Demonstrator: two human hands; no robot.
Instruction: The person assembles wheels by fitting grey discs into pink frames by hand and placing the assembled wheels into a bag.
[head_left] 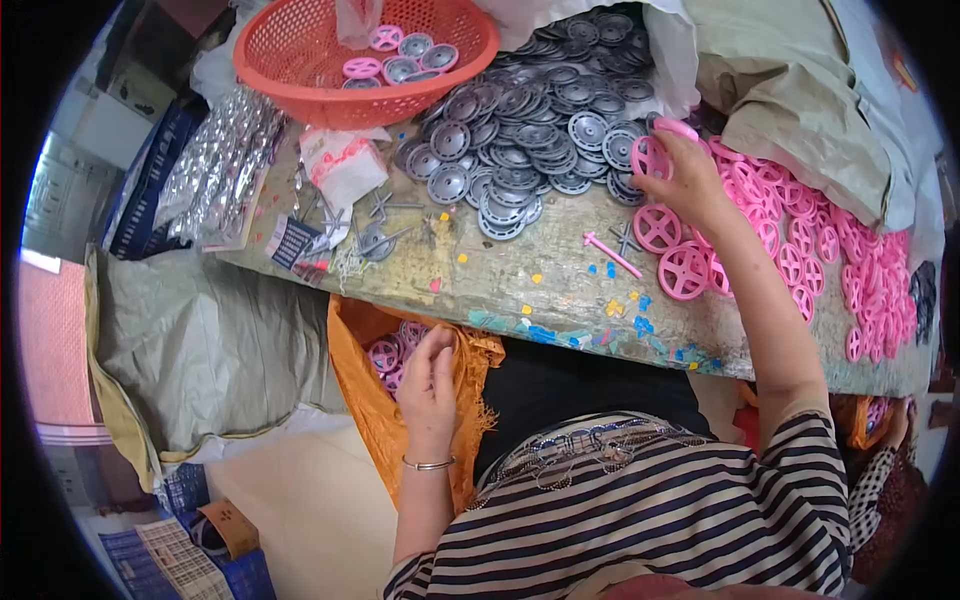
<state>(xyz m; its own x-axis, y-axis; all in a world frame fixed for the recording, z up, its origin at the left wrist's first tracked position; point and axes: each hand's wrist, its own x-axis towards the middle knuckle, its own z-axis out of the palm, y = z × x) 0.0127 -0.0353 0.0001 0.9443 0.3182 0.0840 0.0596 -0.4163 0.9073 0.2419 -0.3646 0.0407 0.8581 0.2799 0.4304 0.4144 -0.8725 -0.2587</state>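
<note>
At the edge between the grey and pink piles, my right hand has its thumb and fingers closed around a pink spoked wheel. Another pink piece touches its fingertips. Below it lie loose pink wheels. To its left spreads a heap of grey discs. My left hand is over the mouth of an orange bag, its fingers bent and slightly apart, with nothing visible in them. Inside the bag are pink and grey wheels.
A red basket with pink and grey wheels stands at the back. Grey axle pieces, a pink stick and colored scraps lie on the worn table. A large sack stands left. Part of another person shows at right.
</note>
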